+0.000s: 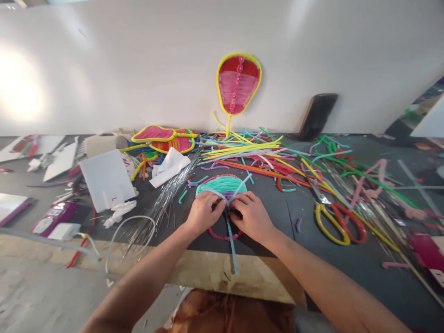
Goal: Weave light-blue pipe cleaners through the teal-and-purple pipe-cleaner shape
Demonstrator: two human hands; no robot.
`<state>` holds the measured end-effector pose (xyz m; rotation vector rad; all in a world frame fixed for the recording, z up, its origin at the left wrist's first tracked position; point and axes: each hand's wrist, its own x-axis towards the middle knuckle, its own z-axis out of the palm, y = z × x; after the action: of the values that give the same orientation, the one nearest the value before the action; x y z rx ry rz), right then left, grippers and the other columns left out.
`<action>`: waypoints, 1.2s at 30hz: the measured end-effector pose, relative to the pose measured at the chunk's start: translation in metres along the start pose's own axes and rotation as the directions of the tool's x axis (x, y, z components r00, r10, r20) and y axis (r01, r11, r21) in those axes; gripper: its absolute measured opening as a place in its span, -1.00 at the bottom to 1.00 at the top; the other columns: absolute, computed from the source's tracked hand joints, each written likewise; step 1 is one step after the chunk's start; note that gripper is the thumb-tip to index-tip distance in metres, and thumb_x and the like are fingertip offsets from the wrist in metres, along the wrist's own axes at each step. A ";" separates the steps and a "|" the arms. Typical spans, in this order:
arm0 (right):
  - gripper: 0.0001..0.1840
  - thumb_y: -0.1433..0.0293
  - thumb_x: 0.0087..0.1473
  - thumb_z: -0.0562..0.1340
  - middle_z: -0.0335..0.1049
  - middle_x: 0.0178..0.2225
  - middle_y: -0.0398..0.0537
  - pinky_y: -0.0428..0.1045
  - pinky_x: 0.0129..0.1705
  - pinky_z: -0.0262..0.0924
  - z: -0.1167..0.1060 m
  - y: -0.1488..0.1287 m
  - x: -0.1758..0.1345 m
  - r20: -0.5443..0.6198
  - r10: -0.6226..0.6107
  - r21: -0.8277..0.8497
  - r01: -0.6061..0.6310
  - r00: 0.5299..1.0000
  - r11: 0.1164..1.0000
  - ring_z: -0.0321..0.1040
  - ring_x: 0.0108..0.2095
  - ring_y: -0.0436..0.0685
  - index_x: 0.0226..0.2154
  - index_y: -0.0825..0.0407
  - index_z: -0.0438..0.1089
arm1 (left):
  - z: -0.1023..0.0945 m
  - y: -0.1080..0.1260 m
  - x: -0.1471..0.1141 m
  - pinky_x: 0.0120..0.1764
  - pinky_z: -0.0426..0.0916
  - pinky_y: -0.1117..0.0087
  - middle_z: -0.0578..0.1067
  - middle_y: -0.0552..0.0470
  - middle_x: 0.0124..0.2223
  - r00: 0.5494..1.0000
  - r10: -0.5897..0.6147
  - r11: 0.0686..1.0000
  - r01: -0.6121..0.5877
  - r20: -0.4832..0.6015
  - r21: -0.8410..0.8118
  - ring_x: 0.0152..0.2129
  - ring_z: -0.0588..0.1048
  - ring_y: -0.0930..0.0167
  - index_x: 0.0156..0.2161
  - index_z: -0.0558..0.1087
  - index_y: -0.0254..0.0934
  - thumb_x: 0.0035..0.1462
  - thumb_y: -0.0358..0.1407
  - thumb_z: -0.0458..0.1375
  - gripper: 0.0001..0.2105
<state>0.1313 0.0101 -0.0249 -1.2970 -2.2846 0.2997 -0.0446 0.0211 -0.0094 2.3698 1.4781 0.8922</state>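
Observation:
A rounded pipe-cleaner piece (222,185) lies flat at the table's front, with a dark pink edge, turquoise rows across its far part and a purple band below them. Over its middle, my left hand (207,211) and my right hand (252,216) face each other with bent fingers nearly meeting. Both pinch a light blue pipe cleaner (233,249); one blue length runs toward me past the pink rim, and another end sticks up beyond my right fingers. Where the strands cross, my fingertips hide part of it.
Loose pipe cleaners (243,150) pile up behind the work. Scissors (340,224) with yellow and red handles lie at right. A finished pink fan shape (239,85) and a dark phone (318,115) lean on the wall. Thin wires (169,192) and a white card (107,180) are at left.

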 end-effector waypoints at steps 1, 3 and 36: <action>-0.90 0.45 -0.01 0.27 0.45 -0.28 -0.05 0.06 -0.17 0.15 0.000 0.000 0.000 0.003 0.003 -0.005 -0.003 1.000 1.000 0.23 -0.16 0.20 -0.35 -0.03 0.42 | 0.001 0.000 0.000 -0.31 0.36 0.39 0.55 0.03 -0.44 1.000 0.008 1.000 -0.008 -0.002 -0.005 -0.44 0.51 0.39 -0.44 0.46 -0.26 0.15 -0.29 0.07 -0.81; -0.92 0.45 0.02 0.25 0.46 -0.28 -0.06 0.04 -0.19 0.14 0.000 0.000 0.000 0.015 0.008 -0.014 -0.008 1.000 1.000 0.23 -0.18 0.18 -0.35 -0.02 0.42 | 0.001 0.000 -0.001 -0.29 0.37 0.37 0.58 0.01 -0.41 1.000 0.021 1.000 -0.021 -0.007 -0.010 -0.43 0.52 0.37 -0.42 0.48 -0.27 0.14 -0.30 0.07 -0.82; -0.63 0.47 0.10 0.13 0.44 -0.13 0.00 0.14 0.00 0.11 -0.004 0.011 -0.001 -0.169 0.021 0.139 0.003 0.985 0.990 0.21 -0.05 0.20 -0.01 -0.02 0.34 | -0.002 0.000 0.000 -0.28 0.36 0.39 0.56 0.05 -0.36 0.990 -0.129 0.991 0.130 0.054 -0.018 -0.38 0.50 0.39 -0.48 0.40 -0.23 0.17 -0.35 0.02 -0.78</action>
<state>0.1422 0.0145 -0.0263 -1.2150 -2.0772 0.3310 -0.0456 0.0207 -0.0078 2.2347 1.5737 0.8039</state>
